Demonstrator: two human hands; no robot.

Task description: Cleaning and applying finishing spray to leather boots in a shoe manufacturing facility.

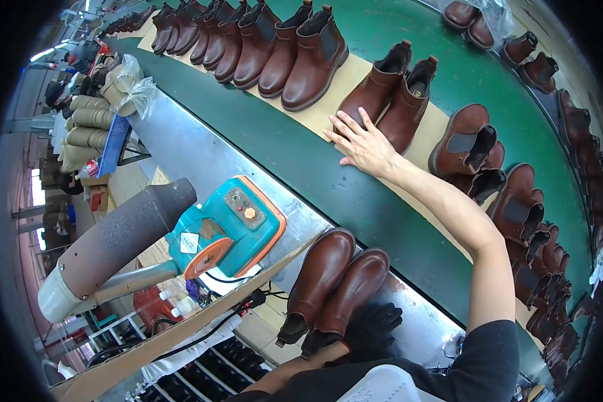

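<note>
My right hand is spread, palm down, against the front of a brown ankle boot on the green conveyor belt. The matching boot stands right beside it. My left hand wears a black glove, its visible fingers somewhat apart, and rests low near the metal counter. Just left of that glove is another pair of brown ankle boots, toes pointing away and shafts toward me, overlapping my left forearm. I cannot see whether the glove touches them.
Rows of brown boots stand on tan sheets along the belt. A teal-and-orange machine with a thick dark pipe occupies the left, behind a cardboard edge. A blue crate stands farther left.
</note>
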